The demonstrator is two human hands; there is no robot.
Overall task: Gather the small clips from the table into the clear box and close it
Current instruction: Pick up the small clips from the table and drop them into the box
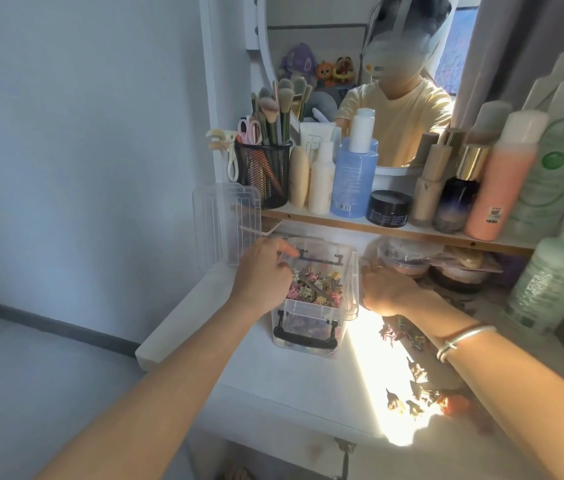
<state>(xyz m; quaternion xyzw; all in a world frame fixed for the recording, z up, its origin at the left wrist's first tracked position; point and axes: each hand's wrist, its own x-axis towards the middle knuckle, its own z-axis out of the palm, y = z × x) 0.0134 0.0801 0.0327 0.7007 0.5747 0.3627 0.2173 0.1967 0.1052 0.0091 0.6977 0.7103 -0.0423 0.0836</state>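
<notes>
We see a clear box [311, 308] standing open on the white desk [273, 382], near its left edge, with a black handle on its near wall. It is already heaped with small clips [315, 285] in pink, yellow and brown. The box's clear lid [220, 226] stands upright to the left behind it, leaning against a black mesh cup [265, 174] of makeup brushes on the shelf [394, 232].

Our left hand [263, 275] rests over the left rim of the box, its fingers [285, 252] curled loosely over the clips; we cannot tell whether they pinch any. Our right hand [389, 289] lies just beside the right wall of the box, knuckles up and fingers bent under, touching or nearly touching the wall; whether it holds anything is hidden from us. A silver bracelet [460, 339] circles the right wrist.

More loose clips [408, 393] lie scattered on the desk to the right of the box, partly in a bright band of sunlight and partly under our right forearm. Bottles and jars crowd the shelf above, and a mirror [360, 81] behind them reflects a person in a yellow shirt.
</notes>
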